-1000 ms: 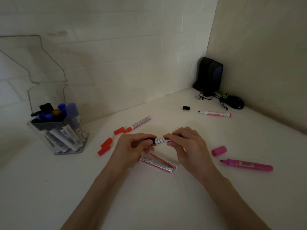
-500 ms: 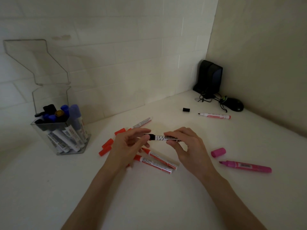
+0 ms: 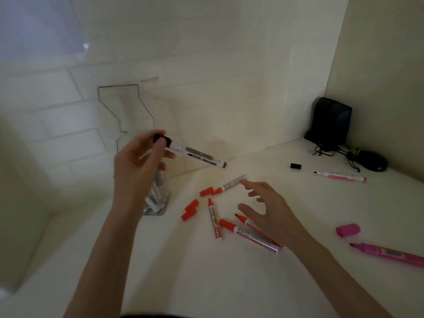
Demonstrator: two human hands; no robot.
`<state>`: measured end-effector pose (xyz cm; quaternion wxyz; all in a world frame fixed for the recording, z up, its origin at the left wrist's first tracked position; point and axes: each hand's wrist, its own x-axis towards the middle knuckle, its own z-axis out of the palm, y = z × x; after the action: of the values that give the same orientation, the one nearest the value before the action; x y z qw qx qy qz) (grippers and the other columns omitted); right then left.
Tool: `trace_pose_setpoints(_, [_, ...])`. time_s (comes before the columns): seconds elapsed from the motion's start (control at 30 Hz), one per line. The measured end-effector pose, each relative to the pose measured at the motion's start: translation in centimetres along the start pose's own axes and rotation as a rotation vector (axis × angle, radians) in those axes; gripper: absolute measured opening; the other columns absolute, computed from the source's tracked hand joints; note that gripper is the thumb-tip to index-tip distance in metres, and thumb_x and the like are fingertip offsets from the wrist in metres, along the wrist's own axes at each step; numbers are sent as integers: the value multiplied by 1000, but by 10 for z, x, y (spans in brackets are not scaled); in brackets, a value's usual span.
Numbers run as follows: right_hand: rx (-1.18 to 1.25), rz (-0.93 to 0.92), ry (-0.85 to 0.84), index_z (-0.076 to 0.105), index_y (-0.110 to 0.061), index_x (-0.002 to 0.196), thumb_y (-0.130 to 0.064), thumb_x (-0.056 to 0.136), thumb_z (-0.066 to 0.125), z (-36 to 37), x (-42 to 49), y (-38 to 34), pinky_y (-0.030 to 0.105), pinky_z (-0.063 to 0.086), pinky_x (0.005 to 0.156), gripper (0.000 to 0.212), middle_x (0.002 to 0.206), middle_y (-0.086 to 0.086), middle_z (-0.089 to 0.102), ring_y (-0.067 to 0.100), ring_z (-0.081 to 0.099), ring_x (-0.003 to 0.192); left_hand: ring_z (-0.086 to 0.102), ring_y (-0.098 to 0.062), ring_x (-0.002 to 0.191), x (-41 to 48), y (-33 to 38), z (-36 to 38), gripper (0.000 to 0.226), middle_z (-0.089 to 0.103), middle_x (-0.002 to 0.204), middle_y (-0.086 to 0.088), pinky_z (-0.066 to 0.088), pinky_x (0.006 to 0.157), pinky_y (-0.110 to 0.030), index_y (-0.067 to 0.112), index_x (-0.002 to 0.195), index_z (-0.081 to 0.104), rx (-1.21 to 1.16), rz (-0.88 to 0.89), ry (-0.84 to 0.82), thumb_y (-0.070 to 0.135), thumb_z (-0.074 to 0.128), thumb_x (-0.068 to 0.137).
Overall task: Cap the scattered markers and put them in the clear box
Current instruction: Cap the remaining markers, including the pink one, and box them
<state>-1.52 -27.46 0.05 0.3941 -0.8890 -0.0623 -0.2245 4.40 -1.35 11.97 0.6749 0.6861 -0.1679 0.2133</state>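
Left hand [image 3: 140, 161] pinches the black-capped marker [image 3: 195, 154] above the clear box [image 3: 158, 198]; right hand [image 3: 268, 210], fingers spread, hovers right of the box.

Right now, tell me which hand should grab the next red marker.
Right. The right hand is open and hovers over the red markers on the table. The left hand grips the black marker, raised by the clear box.

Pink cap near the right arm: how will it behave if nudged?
The pink cap looks small and rigid, so probably light. Lying on its side on the smooth table, it may skid or roll when nudged.
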Motion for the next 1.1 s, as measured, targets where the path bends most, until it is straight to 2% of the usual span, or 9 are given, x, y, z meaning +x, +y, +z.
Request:
trace_pose_setpoints(0.17, [32,59,77,57,-33,131,-19,92,68,17,1,-1,27,53,85,44,113,-12,59,-1,60,95,74,-14,89,43,27,-72,21,75,103,-3,56,66,-22,18,119,65,169,198,302,18,65,98])
trace_pose_setpoints(0.3, [47,105,161,62,-32,124,-15,90,69,18,0,9,33,56,81,39,106,-14,60,1,63,87,73,-11,92,63,8,-89,17,73,105,-2,60,77,-31,25,113,63,358,234,267,18,65,98])
trace_pose_setpoints(0.4, [48,127,197,64,-30,122,-14,90,69,14,-1,13,33,56,80,36,105,-12,60,3,63,86,70,-1,90,68,-11,-80,17,72,101,7,57,76,-18,23,114,64,495,216,212,17,65,99])
trace_pose_setpoints(0.5, [56,140,197,65,-28,122,-12,90,68,11,-3,17,33,56,80,36,105,-12,60,4,64,85,69,-3,89,69,-26,-73,17,72,100,8,51,71,-9,25,114,65,562,196,190,18,65,99])
trace_pose_setpoints(0.63, [51,155,199,65,-31,121,-11,89,69,8,-3,24,28,54,78,37,104,-13,60,4,63,84,67,-11,87,71,-45,-68,16,73,101,4,55,78,-27,23,110,72,754,169,114,18,68,96])
trace_pose_setpoints(0.83, [68,158,208,64,-32,120,-10,89,69,8,-2,27,21,52,76,38,103,-13,60,4,63,84,53,-28,100,62,-59,-63,15,58,116,-9,39,76,-33,12,100,80,1067,194,3,15,66,97])
trace_pose_setpoints(0.93, [69,164,217,65,-31,120,-10,89,68,4,-3,28,22,51,76,37,103,-11,60,5,64,84,49,-33,95,54,-64,-61,18,52,115,-14,44,73,-40,11,92,79,1192,250,-47,18,64,99])
trace_pose_setpoints(1.03, [41,199,238,66,-29,117,-10,90,68,-3,-2,34,24,51,75,34,100,-8,61,7,63,85,52,-39,92,48,-70,-62,19,52,112,-18,49,75,-48,10,96,77,1242,320,-46,19,61,100])
trace_pose_setpoints(1.1, [25,243,255,68,-27,114,-9,90,67,-11,-2,42,25,51,74,31,97,-6,63,9,63,84,53,-40,97,41,-71,-58,21,51,118,-20,51,79,-51,8,110,73,1194,310,25,19,56,102])
